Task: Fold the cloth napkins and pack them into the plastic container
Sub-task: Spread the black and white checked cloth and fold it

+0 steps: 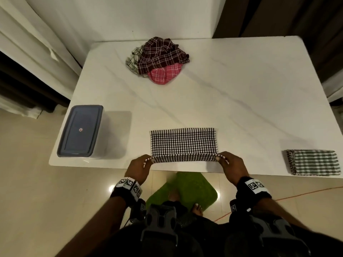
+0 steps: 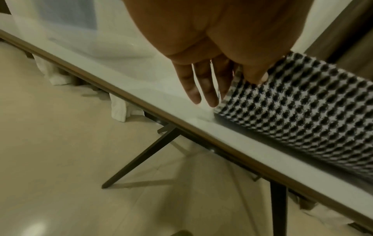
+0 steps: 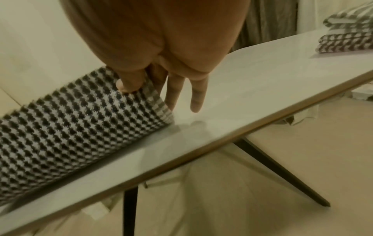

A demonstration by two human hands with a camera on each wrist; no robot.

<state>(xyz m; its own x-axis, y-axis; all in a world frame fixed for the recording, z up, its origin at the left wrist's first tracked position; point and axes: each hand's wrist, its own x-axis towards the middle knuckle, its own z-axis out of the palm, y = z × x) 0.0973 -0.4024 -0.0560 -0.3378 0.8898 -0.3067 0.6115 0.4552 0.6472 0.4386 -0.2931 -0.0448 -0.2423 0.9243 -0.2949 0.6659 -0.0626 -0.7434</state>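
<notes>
A black-and-white houndstooth napkin point(image 1: 182, 142) lies folded in a long strip near the table's front edge. My left hand point(image 1: 146, 161) pinches its near left corner, thumb on top of the cloth point(image 2: 302, 115). My right hand point(image 1: 221, 158) pinches the near right corner point(image 3: 139, 99) the same way, and that near edge is raised off the table. The plastic container point(image 1: 80, 131) with its grey-blue lid on stands at the table's left edge. A folded stack of napkins point(image 1: 313, 162) with a grey-green checked one on top lies at the front right.
A heap of unfolded napkins point(image 1: 159, 56), maroon plaid, pink and green checked, sits at the back of the white marble table point(image 1: 222, 93). A green mat point(image 1: 187, 190) and an orange cable point(image 1: 300, 193) lie on the floor below. Black table legs point(image 2: 141, 158) slant underneath.
</notes>
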